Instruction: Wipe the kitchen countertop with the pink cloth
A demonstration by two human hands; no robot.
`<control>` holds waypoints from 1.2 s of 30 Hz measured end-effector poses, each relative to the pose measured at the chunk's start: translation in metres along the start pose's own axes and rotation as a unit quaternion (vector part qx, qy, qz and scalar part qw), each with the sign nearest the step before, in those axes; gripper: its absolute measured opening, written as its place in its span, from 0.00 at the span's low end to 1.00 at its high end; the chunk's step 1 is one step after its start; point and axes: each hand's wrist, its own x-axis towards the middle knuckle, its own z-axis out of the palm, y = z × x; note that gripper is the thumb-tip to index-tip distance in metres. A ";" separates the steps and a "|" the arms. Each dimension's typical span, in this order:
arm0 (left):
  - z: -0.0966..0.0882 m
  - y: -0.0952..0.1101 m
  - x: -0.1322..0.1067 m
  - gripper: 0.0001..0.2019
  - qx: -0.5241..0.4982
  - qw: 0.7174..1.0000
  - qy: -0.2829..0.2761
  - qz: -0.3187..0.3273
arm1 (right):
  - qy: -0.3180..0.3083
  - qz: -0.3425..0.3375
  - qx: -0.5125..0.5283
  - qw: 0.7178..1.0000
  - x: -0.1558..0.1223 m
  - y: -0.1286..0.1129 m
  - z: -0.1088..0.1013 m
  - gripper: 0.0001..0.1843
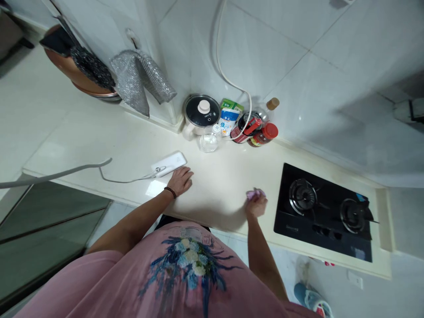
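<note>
My right hand (pixel 257 206) is closed on a crumpled light-purple cloth (pixel 255 193), which it presses against the cream countertop (pixel 217 185) left of the stove. On the same counter my left hand (pixel 180 180) lies with its fingers stretched out, holding nothing. A beaded bracelet (pixel 170 192) circles that wrist. Just beyond the left fingers is a white flat device (pixel 170 163), perhaps a power bank, with a cable attached. The underside of the cloth is hidden.
Along the wall stand a lidded pot (pixel 202 112), a clear jar (pixel 209 142), a blue-and-white packet (pixel 228 120) and a red-lidded jar (pixel 265 134). A black gas stove (pixel 326 212) is at the right. Silvery cloths (pixel 132 75) hang at the upper left. A white cord (pixel 219 53) runs down the wall.
</note>
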 end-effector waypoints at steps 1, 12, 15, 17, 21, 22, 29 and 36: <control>0.000 0.000 0.000 0.20 0.000 1.000 0.000 0.000 | -0.011 -0.008 0.002 1.000 -0.013 -0.015 0.009 0.20; -0.004 0.002 0.002 0.22 -0.010 1.000 -0.003 -0.012 | -0.176 -0.274 0.048 0.944 -0.123 -0.103 0.049 0.18; -0.003 0.002 0.002 0.22 -0.008 1.000 -0.002 -0.013 | -0.114 -0.157 0.029 0.981 -0.096 -0.027 0.017 0.20; -0.003 0.001 0.002 0.22 -0.004 1.000 0.001 -0.010 | -0.072 -0.067 -0.002 0.995 -0.075 0.034 -0.010 0.22; -0.004 0.001 0.002 0.21 0.001 1.000 0.001 -0.008 | 0.046 0.092 -0.042 0.994 -0.044 0.130 -0.054 0.24; -0.004 0.002 0.002 0.21 0.001 1.000 0.001 -0.009 | 0.066 0.108 -0.042 0.991 -0.040 0.141 -0.058 0.24; -0.002 0.000 0.002 0.21 0.005 1.000 0.004 -0.009 | 0.023 0.051 -0.041 0.998 -0.091 0.059 -0.020 0.21; -0.002 0.000 0.002 0.23 -0.006 1.000 0.007 -0.010 | -0.165 -0.234 0.055 0.957 -0.176 -0.063 0.032 0.16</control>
